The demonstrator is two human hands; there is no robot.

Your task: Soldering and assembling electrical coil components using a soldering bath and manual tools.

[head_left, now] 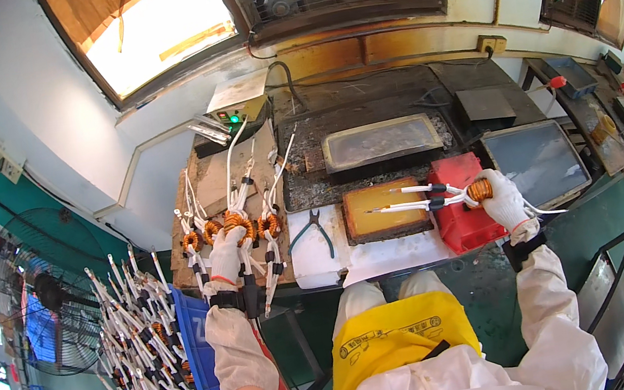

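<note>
My right hand (504, 203), in a white glove, is closed round a copper-wound ring coil (479, 190). Its white leads with black sleeves point left, and their tips are above a shallow tray of amber liquid (386, 220). My left hand (226, 255), also gloved, has its fingers closed at another ring coil (236, 222) on the left of the bench. More such coils (269, 225) stand beside it with white leads sticking up and down. Directly under the coil in my right hand is a red plastic box (454, 174).
Teal-handled pliers (312, 235) lie on white paper left of the amber tray. Behind is a rectangular pot with a grey surface (382, 142); a wider grey-surfaced tray (537, 161) is at right. A blue crate (201, 357) heaped with coils and a black fan (48, 291) stand at left.
</note>
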